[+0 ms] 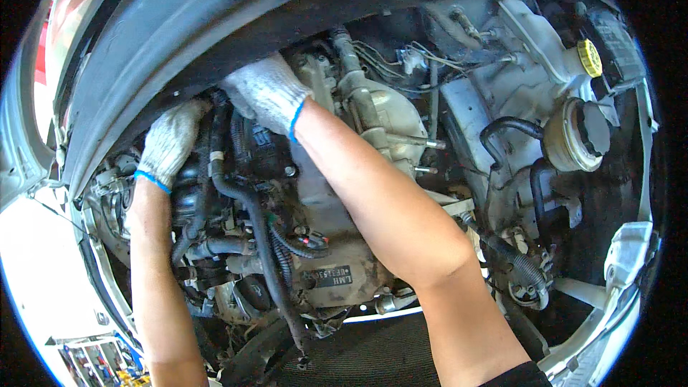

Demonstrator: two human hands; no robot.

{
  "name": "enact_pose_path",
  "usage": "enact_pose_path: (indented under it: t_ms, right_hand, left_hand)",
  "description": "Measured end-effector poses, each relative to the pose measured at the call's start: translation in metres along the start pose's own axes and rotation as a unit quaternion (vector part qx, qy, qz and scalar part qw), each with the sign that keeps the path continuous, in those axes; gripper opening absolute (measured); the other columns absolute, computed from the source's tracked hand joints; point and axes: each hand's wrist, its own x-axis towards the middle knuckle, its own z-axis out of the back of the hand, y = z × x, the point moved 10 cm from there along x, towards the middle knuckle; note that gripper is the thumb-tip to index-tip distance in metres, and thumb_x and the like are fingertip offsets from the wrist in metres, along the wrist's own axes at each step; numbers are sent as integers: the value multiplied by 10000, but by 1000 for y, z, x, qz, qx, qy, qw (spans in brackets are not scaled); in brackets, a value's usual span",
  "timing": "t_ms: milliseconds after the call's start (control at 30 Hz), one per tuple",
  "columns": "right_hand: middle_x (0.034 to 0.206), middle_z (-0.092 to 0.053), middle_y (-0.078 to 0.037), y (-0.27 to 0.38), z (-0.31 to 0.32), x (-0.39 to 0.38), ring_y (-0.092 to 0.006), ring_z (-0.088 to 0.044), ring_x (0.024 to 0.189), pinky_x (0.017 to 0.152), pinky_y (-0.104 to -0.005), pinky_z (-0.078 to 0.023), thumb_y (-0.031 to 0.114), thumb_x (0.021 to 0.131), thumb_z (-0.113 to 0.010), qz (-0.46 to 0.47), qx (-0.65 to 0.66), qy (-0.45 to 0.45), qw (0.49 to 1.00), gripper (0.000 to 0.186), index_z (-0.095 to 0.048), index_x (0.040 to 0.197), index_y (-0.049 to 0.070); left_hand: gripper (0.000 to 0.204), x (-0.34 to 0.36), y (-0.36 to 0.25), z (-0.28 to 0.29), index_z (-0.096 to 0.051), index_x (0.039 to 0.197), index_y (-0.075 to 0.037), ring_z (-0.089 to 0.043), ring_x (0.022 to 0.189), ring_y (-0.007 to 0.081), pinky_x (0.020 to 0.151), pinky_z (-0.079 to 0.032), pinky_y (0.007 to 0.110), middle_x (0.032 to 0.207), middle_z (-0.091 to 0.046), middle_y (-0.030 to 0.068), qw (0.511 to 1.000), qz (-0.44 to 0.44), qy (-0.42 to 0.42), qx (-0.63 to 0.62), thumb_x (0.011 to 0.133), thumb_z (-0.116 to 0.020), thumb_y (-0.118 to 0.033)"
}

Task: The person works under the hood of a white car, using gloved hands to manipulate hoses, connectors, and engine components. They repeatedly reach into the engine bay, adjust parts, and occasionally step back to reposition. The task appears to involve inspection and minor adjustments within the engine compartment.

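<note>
Both hands reach deep into an engine bay, in white knitted gloves with blue cuffs. My left hand point(172, 140) is at the far left, beside black hoses and wiring, its fingertips passing out of sight beneath a dark curved panel point(287, 11). To its right, over the far end of the engine point(322, 193), my right hand point(266, 93) is bent inward under that panel's edge, its fingers hidden. What either hand touches there does not show. A long black hose point(251, 204) and a ribbed tube point(240, 136) run between the forearms.
At the right stand a round reservoir with a black cap point(593, 129) and, farther back, a yellow cap point(590, 58). Metal pipe ends point(433, 143) stick out right of the engine. A radiator point(358, 355) lies at the near edge. Thin wires point(423, 64) cross the far side.
</note>
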Motion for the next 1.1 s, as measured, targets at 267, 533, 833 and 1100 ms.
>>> enact_pose_path:
  t_ms: [267,533,833,1100]
  right_hand:
    - [606,-499,7,-9,-1,-9,-125,-439,447,401,-282,-308,181,969,-651,-103,111,20,988,138,-591,854,133]
    - [659,-513,-5,-17,-2,-17,-131,-452,490,426,-290,-325,151,959,-664,-163,276,-66,945,101,-574,914,143]
    - [679,-613,-74,-12,-2,3,-188,-574,519,458,-331,-424,162,978,-619,-52,-86,93,991,136,-640,877,73]
    - [950,-793,-76,-33,3,32,-236,-762,907,791,-416,-593,177,890,-658,106,-418,82,898,157,-815,887,163]
  left_hand:
    - [353,20,-2,-2,-644,1228,-63,-637,1125,451,952,-490,554,1190,-680,262,995,85,-18,53,1036,-432,-271]
    - [353,24,7,-9,-695,1225,-69,-599,1211,445,1035,-454,534,1294,-667,223,991,137,-1,12,1004,-533,-291]
    - [357,25,6,-15,-707,1179,-79,-673,1128,428,936,-534,551,1197,-708,236,986,135,58,83,1000,-461,-265]
    - [335,29,1,-4,-676,1240,-118,-671,1131,421,952,-523,539,1185,-707,247,982,145,53,107,1015,-466,-250]
